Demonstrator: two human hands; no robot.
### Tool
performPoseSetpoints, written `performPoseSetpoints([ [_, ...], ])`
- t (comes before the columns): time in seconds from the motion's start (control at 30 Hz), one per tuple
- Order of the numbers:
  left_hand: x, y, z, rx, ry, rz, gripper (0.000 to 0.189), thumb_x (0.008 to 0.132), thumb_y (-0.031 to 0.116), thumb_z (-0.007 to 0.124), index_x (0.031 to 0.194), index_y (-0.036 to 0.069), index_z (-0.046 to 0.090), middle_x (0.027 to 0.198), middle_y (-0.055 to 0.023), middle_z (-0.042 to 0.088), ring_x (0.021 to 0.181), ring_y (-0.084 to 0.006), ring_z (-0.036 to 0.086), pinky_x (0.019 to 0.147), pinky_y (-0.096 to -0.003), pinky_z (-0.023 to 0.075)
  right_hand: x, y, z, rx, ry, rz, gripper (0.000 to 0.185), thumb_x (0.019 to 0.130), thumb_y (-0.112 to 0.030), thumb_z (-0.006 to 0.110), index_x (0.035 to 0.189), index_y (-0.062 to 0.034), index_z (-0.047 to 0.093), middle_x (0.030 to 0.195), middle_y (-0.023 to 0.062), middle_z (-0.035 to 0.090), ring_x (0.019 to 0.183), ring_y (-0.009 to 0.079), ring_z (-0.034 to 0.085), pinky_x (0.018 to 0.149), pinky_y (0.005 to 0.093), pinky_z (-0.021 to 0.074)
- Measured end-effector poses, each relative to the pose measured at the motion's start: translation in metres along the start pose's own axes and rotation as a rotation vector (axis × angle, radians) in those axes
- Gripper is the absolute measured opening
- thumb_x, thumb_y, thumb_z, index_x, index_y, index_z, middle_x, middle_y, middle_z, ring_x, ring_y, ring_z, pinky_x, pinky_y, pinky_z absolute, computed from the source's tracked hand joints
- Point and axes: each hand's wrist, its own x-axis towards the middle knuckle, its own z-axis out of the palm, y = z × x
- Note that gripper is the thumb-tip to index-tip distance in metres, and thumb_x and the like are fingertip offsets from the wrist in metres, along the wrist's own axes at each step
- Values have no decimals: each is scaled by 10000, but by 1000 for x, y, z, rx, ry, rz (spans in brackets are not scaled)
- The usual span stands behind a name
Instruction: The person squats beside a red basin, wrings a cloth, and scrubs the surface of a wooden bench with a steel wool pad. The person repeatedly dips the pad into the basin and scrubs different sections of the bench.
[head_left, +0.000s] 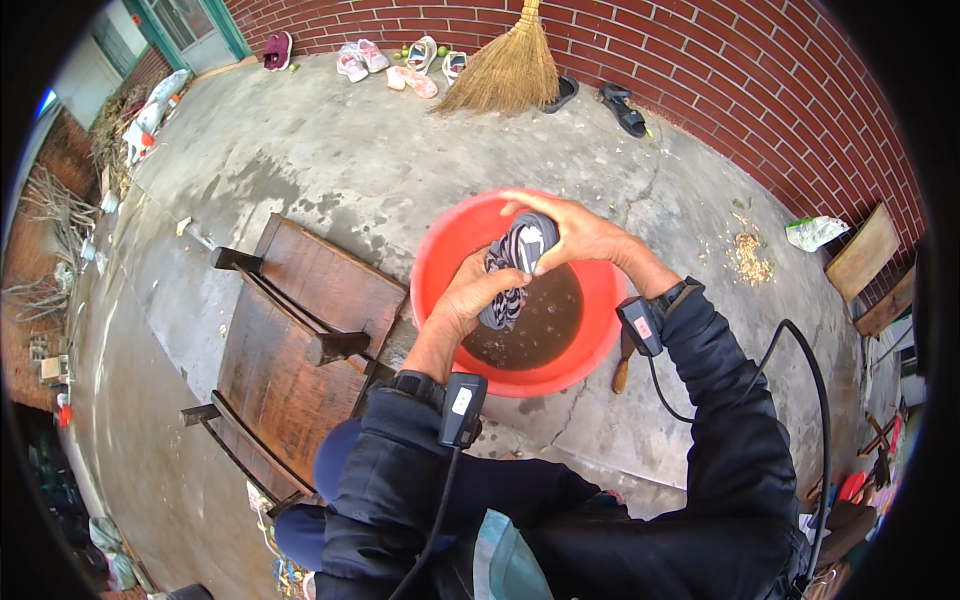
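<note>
A grey fabric shoe (531, 234) with a black-and-white pattern is held between my two hands, tilted over a red plastic basin (600, 330). My left hand (480, 289) grips its lower, near end. At the far end, my right hand (581, 229) curves around the grey part, with the thumb low and the fingers spread over the top. Murky brown water (544, 334) with a few bubbles lies in the basin under the shoe. Part of the shoe is hidden behind my left fingers.
An overturned wooden bench (300, 367) lies left of the basin, legs up. A wooden-handled tool (621, 371) lies by the basin's right side. A straw broom (506, 71) and several shoes (360, 60) line the brick wall (675, 52). Cables run from both wrist devices.
</note>
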Motion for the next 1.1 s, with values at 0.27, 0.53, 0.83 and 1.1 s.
performPoseSetpoints([
  [0.27,-5,8,7,-265,-175,35,293,733,172,633,943,-9,539,773,-111,602,631,-187,601,574,-289,508,15,-2,7,834,76,-81,939,604,-251,785,1360,-47,267,1253,177,450,1141,262,478,968,382,387],
  [0.53,-5,10,5,-9,-36,-64,321,715,105,680,984,13,529,778,-82,599,689,-174,606,625,-296,511,33,-6,31,841,253,67,377,659,24,630,1029,-18,577,804,47,544,688,130,591,619,256,509],
  [0.83,7,-12,-6,815,385,128,548,590,324,708,1018,31,531,867,-154,641,854,-284,626,747,-367,483,45,5,71,320,567,79,354,646,24,599,990,-61,611,727,-16,531,660,55,528,576,212,438],
  [1.1,3,-20,-8,1159,470,36,535,647,351,694,1006,3,501,915,-198,626,877,-355,605,741,-431,478,46,13,99,-47,802,120,327,652,15,578,961,-81,624,665,-12,490,610,43,455,558,217,415],
])
